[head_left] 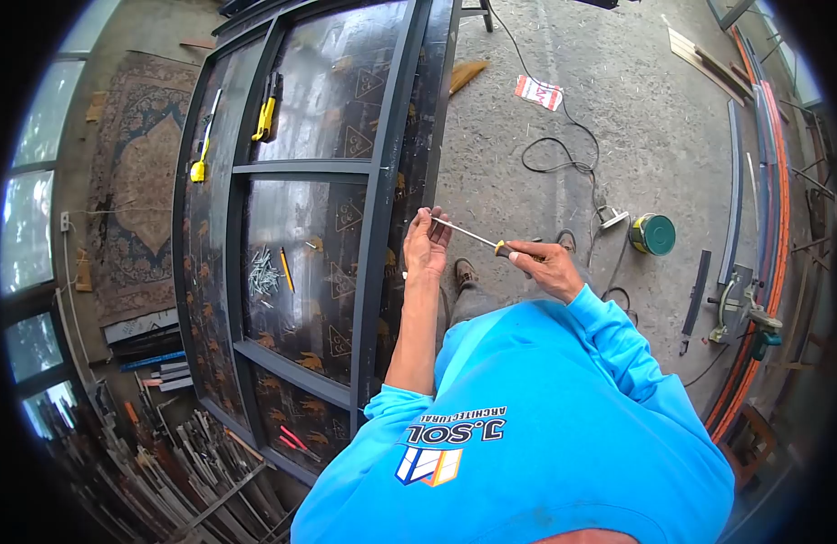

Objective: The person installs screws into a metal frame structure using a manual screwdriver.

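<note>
Nearest the camera is the person's blue sweatshirt [536, 426], with a printed logo on the chest, filling the near part of the scene. From it both arms reach toward the right edge of a dark metal frame [382, 181] lying flat over a patterned board. The right hand [547, 265] is closed around the handle of a screwdriver [477, 238], fingers wrapped tight on the grip. The shaft runs left from that hand to the left hand [426, 245], whose fingers curl loosely around the tip and pinch it right at the frame's edge; whether a screw sits between the fingertips cannot be told. On the board inside the frame lies a heap of screws [264, 270] with a pencil [287, 269] just beside it, both left of the hands. Farther away, on the frame's left bars, rest two yellow-handled tools [268, 111]. On the concrete floor to the right stands a green tin [654, 234], with a black cable [554, 154] looping beyond it. A patterned rug [142, 172] lies far left.
</note>
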Demonstrator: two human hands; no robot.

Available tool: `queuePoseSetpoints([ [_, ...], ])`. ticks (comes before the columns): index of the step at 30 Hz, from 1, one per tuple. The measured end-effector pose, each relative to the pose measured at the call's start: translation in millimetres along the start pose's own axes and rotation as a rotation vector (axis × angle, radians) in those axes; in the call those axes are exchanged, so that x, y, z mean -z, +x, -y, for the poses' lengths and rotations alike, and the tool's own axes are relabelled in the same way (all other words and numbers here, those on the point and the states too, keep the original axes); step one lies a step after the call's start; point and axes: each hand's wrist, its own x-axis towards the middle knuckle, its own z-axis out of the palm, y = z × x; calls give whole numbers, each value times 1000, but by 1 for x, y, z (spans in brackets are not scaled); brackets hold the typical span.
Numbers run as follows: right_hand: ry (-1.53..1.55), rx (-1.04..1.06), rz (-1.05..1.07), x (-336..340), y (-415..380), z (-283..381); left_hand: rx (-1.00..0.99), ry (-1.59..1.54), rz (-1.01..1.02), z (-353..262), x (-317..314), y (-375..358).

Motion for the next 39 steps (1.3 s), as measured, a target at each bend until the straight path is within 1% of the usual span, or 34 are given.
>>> queuePoseSetpoints([
  [2, -94, -5, 70, 33, 9, 0, -34, 49, -35, 20, -8, -2],
  [3, -67, -5, 78, 41, 19, -6, -44, 72, -48, 22, -15, 2],
  [5, -121, 144, 62, 50, 29, -12, -63, 4, -88, 27, -22, 0],
  [6, -145, 77, 112, 53, 35, -6, -88, -9, -146, 24, -28, 1],
  [7, -139, 76, 133, 55, 40, 0, -100, -11, -164, 20, -32, 1],
  [9, -224, 81, 192, 56, 55, 16, -140, -84, -243, 10, -37, 7],
  [10, -224, 148, 190, 54, 65, 10, -154, -89, -283, 5, -37, 10],
  [11, -210, 146, 205, 53, 71, 17, -163, -81, -299, -1, -37, 12],
  [13, -275, 130, 234, 54, 83, 27, -194, -143, -324, -11, -35, 21],
  [14, -263, 119, 242, 56, 94, 32, -214, -85, -296, -14, -36, 24],
  [15, -289, 104, 260, 59, 108, 37, -207, -74, -313, -17, -35, 29],
  [16, -295, 49, 280, 51, 108, 30, -171, -14, -279, -20, -23, 30],
  [17, -287, 272, 181, 46, 112, 14, -156, 13, -205, -22, -25, 40],
  [19, -422, 377, 172, 44, 118, 5, -125, 52, -206, -22, -18, 52],
  [20, -426, 369, 182, 43, 124, 6, -128, 59, -228, -21, -19, 57],
  [22, -801, 592, 93, 33, 127, 3, -121, 87, -284, -22, -12, 59],
  [23, -782, 578, 99, 26, 132, -2, -132, 85, -313, -25, -12, 63],
  [25, -822, 792, -8, 15, 141, -13, -122, 105, -354, -30, -12, 74],
  [26, -775, 628, 60, 12, 141, -9, -153, 104, -374, -34, -11, 70],
  [27, -768, 614, 67, 9, 146, -8, -197, 86, -375, -37, -13, 77],
  [30, -6, -18, 210, -7, 154, -18, -201, 147, -438, -42, -10, 77],
  [33, 100, -68, 217, -12, 159, -23, -203, 229, -457, -45, -6, 80],
  [34, -211, 64, 199, -8, 158, -22, -219, 238, -452, -44, -7, 82],
  [35, -191, 37, 218, -9, 155, -21, -234, 253, -456, -45, -10, 80],
  [36, -235, 133, 170, -11, 153, -20, -273, 255, -420, -47, -15, 79],
  [37, -287, 243, 112, -12, 156, -20, -303, 266, -462, -49, -21, 79],
  [39, -269, 230, 135, -12, 157, -17, -360, 286, -556, -48, -28, 82],
])
